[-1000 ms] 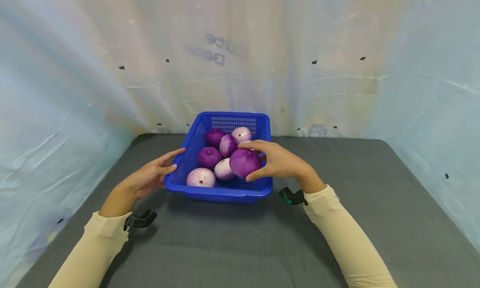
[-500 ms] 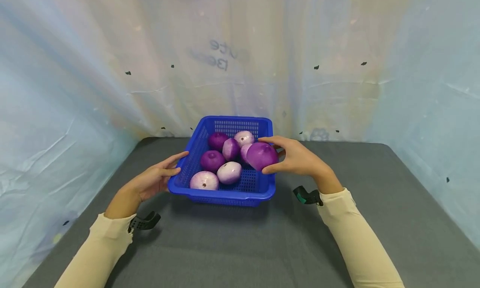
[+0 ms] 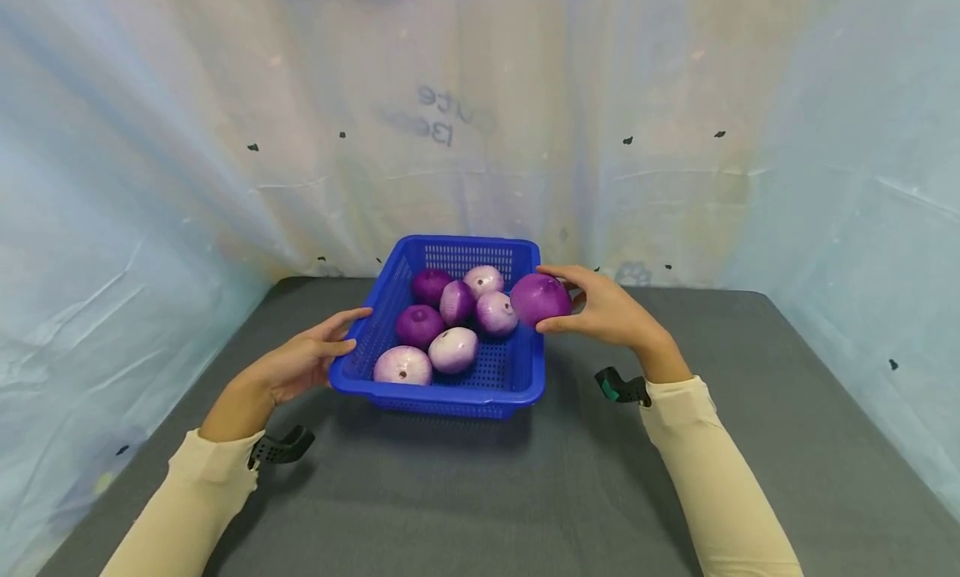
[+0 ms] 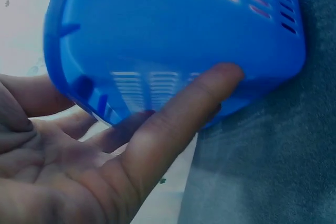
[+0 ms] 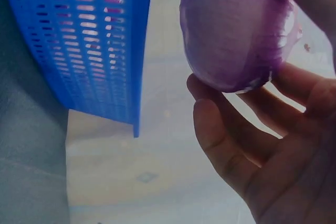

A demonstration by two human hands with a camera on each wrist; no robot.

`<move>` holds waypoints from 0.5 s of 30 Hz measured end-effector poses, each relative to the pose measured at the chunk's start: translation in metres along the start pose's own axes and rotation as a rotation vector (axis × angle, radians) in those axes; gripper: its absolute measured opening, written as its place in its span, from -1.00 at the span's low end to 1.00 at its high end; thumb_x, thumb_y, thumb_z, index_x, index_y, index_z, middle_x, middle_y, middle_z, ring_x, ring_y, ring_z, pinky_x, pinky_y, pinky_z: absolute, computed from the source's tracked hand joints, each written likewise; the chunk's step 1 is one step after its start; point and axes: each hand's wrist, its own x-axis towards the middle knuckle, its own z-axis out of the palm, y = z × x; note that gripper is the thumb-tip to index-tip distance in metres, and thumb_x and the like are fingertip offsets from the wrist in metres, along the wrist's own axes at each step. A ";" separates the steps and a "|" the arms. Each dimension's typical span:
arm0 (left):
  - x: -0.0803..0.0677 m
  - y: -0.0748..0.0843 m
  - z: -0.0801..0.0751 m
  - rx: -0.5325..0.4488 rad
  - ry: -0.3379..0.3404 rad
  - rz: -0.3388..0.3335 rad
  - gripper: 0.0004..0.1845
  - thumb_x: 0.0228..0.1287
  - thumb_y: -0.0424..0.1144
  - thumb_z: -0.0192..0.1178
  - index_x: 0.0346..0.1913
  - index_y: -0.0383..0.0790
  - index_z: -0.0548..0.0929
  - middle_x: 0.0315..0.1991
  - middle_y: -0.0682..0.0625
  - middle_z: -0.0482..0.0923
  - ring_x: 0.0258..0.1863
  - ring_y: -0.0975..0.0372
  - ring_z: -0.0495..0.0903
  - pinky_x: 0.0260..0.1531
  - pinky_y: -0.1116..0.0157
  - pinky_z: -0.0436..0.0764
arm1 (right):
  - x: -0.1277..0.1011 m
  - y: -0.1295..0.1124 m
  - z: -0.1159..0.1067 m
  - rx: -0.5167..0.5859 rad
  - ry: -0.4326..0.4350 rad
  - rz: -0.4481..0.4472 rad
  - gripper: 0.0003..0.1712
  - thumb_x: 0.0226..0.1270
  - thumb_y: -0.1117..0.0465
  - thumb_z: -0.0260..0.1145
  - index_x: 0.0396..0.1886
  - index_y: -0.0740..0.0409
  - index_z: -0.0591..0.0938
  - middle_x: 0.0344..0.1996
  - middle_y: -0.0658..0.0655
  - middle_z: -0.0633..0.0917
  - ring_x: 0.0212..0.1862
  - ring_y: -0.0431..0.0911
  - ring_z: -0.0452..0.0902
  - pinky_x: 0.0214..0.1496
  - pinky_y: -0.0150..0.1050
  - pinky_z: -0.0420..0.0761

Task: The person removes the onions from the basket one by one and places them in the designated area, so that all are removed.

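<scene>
In the head view a blue plastic basket [image 3: 442,396] with slotted walls stands on the dark table, several purple and whitish onions inside. My left hand [image 3: 303,362] grips its left rim; the left wrist view has a finger [image 4: 173,114] lying along the outer wall of the basket. My right hand [image 3: 611,312] holds a purple onion [image 3: 538,298] between thumb and fingers, raised at the basket's right rim. Seen from the right wrist, this onion [image 5: 231,30] is apart from the basket wall [image 5: 89,40]. A pale onion [image 3: 497,313] lies just left of it in the basket.
The dark grey cloth-covered table [image 3: 480,494] spreads around the basket. Close behind it hangs a pale plastic sheet [image 3: 495,177] with faint writing, and similar sheets stand at both sides. Black straps [image 3: 281,445] show at both wrists.
My right hand has carried the purple onion up and rightward from over the basket's middle to its right rim, uncovering a pale onion. My left hand stays on the left rim.
</scene>
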 end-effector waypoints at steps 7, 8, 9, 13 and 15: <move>0.005 -0.011 -0.008 -0.005 -0.009 0.025 -0.50 0.56 -0.11 -0.03 0.48 0.05 0.24 0.36 -0.19 0.28 -0.20 0.19 0.74 -0.14 0.14 0.72 | 0.005 0.016 0.001 0.019 -0.003 0.038 0.00 0.09 -0.14 0.54 0.50 -0.04 0.33 0.25 0.09 0.53 0.14 0.03 0.53 0.09 -0.06 0.65; 0.006 -0.011 -0.008 0.002 -0.003 0.021 -0.50 0.56 -0.11 -0.03 0.48 0.06 0.24 0.40 -0.20 0.25 -0.15 0.17 0.73 -0.11 0.12 0.72 | 0.005 0.019 0.000 0.022 -0.002 0.046 0.01 0.09 -0.15 0.54 0.50 -0.05 0.33 0.25 0.09 0.53 0.14 0.03 0.53 0.09 -0.06 0.65; 0.006 -0.011 -0.009 0.007 0.004 0.015 -0.50 0.56 -0.11 -0.03 0.48 0.06 0.24 0.43 -0.21 0.21 -0.12 0.16 0.72 -0.10 0.09 0.71 | 0.005 0.021 0.000 0.024 -0.004 0.056 0.01 0.09 -0.15 0.53 0.51 -0.06 0.32 0.24 0.09 0.53 0.14 0.03 0.53 0.09 -0.06 0.66; 0.006 -0.007 -0.006 0.034 0.043 -0.016 -0.47 0.55 -0.11 -0.02 0.50 0.06 0.21 0.54 -0.24 0.03 0.02 0.13 0.65 -0.07 0.03 0.70 | 0.004 0.024 -0.004 0.031 -0.016 0.086 0.00 0.09 -0.15 0.53 0.51 -0.10 0.32 0.24 0.10 0.53 0.14 0.04 0.55 0.09 -0.04 0.66; 0.005 -0.005 -0.005 0.044 0.051 -0.014 -0.44 0.55 -0.11 -0.02 0.53 0.06 0.17 0.55 -0.25 0.02 0.01 0.14 0.65 -0.10 0.05 0.71 | 0.002 0.025 -0.006 0.027 -0.023 0.099 0.00 0.09 -0.16 0.53 0.51 -0.10 0.32 0.24 0.11 0.53 0.14 0.04 0.56 0.09 -0.04 0.66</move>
